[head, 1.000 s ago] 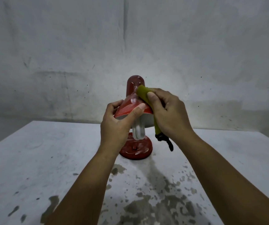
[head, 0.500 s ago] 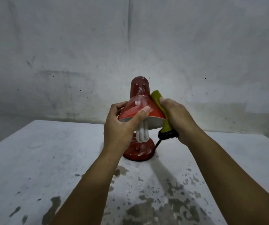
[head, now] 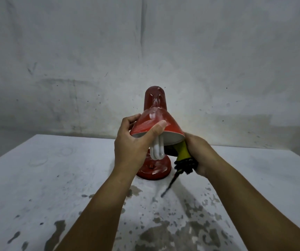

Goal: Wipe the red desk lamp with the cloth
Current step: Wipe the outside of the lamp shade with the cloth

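The red desk lamp (head: 157, 127) is stood on its round base (head: 154, 169) near the middle of the stained white table (head: 55, 178). Its shade is clamped by the left hand (head: 134, 142), thumb laid across the rim, fingers curled behind. Since a second ago the cloth (head: 181, 151), bunched in the closed right hand (head: 198, 153), has been carried from the upper shade down its right flank to below the rim; that side is judged covered, the base not yet. The shade's long axis is tilted back, its mouth and white bulb (head: 157, 149) pointed down towards the camera.
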